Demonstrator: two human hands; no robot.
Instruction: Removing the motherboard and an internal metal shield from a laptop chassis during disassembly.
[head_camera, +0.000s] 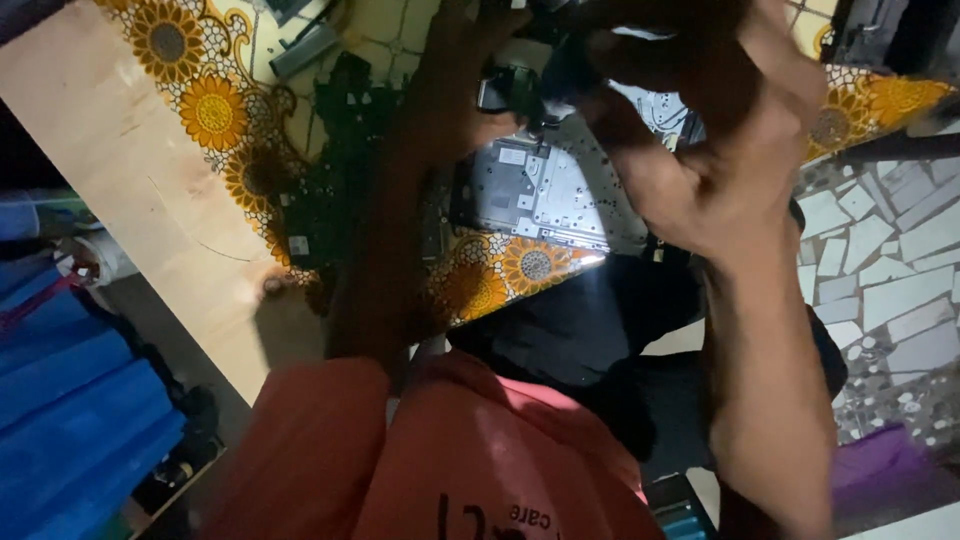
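Note:
Both of my hands are raised close to the camera over a table. My left hand (455, 95) is in shadow and pinches a small dark part (512, 88) with a shiny edge. My right hand (715, 150) is curled around the other side of the same dark part, fingers bent and blurred. Under the hands lies a silver metal chassis panel (545, 195) with screw holes and labels, lit brightly. A dark green circuit board (325, 190) lies to the left of the panel. My orange shirt (450, 460) fills the bottom of the view.
A sunflower-patterned cloth (215, 110) covers a pale wooden table (120, 180). Grey tools or parts (305, 45) lie at the far edge. Blue fabric (70, 400) is at the lower left. A mosaic stone floor (890, 260) shows on the right.

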